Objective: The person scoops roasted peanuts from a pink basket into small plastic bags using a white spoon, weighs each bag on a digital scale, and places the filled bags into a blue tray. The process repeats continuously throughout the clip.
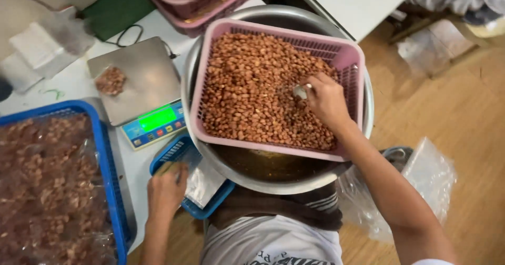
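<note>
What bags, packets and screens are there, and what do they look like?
Scale screen: small glowing green rectangle on the scale's blue front, left of the pink basket.
Filled bags: clear plastic, brown nuts inside, piled in the big blue basket at left.
Empty bags: clear, flat, in the small blue basket by the left hand.
Loose bag: clear, crumpled, on the floor at right.

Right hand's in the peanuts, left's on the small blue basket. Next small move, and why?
Probably lift the right hand with a scoop of peanuts from the pink basket. It grips a small metal scoop set into the pile, while the left hand touches clear bags in the small blue basket.
</note>
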